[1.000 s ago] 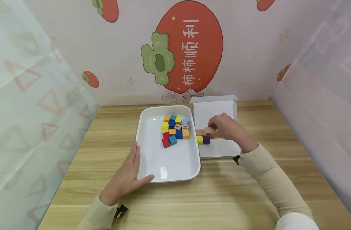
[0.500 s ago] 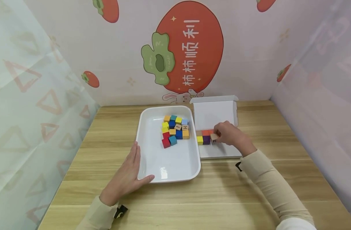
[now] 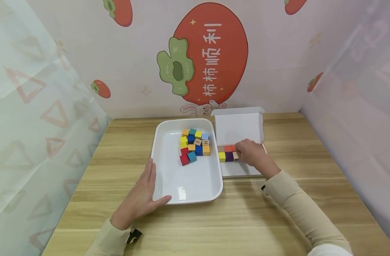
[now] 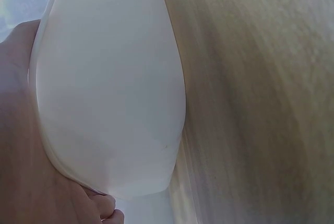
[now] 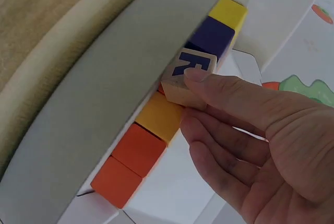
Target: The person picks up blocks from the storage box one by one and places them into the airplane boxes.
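My right hand (image 3: 253, 154) pinches a bare-wood letter block (image 5: 182, 91) between thumb and fingers, low inside the white cardboard box (image 3: 243, 171). The block sits right beside a purple block (image 5: 211, 37), which has a yellow block (image 5: 228, 11) on its far side. Behind runs another row, with a yellow-orange block (image 5: 160, 116) and two orange blocks (image 5: 138, 150). My left hand (image 3: 140, 192) rests against the near-left corner of the white tray (image 3: 161, 124), fingers along its left side and thumb at the front rim. The left wrist view shows mostly the tray's outer wall (image 4: 109, 83).
Several coloured and lettered blocks (image 3: 199, 151) lie grouped in the tray's right half. The box's raised lid (image 3: 239, 128) stands open behind the blocks. The box adjoins the tray's right side on the wooden table (image 3: 195, 227). A printed cloth (image 3: 134, 64) hangs behind the table.
My right hand has brought the letter block down and slightly right, from above the back row to a place beside the purple block. The left hand and tray have stayed put.
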Tool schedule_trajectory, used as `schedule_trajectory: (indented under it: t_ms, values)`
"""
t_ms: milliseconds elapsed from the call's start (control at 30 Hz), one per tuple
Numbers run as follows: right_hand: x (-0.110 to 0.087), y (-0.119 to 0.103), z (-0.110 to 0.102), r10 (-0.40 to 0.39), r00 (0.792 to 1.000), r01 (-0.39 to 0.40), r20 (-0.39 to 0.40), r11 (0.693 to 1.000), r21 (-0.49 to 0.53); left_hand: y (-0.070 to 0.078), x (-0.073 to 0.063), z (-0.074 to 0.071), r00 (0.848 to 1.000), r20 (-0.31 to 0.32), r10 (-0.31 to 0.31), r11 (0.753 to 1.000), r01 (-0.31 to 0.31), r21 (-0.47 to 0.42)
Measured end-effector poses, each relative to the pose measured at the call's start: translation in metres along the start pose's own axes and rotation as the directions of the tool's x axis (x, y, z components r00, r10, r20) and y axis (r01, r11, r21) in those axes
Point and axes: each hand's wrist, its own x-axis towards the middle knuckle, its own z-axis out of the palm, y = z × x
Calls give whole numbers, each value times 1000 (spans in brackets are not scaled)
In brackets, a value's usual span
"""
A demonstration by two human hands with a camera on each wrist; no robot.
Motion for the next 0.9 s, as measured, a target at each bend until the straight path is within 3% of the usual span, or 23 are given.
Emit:
schedule_trajectory:
  t_ms: [233, 433, 633, 900]
  values:
    - [-1, -1, 7, -31, 995, 23, -92, 996, -81, 0, 0, 1, 1000, -9, 2, 1000, -2, -4]
    - [-1, -1, 7, -60, 990, 43, -125, 990, -137, 0, 1, 1, 1000, -14, 4, 1000, -4, -1]
    - [4, -12, -11, -40, 996, 36, -81, 998, -50, 0, 0, 2, 1000, -18, 8, 1000, -8, -6]
    - [19, -48, -36, -133, 991, 133, -7, 987, 89, -1, 0, 2, 1000, -21, 12, 1000, -11, 3]
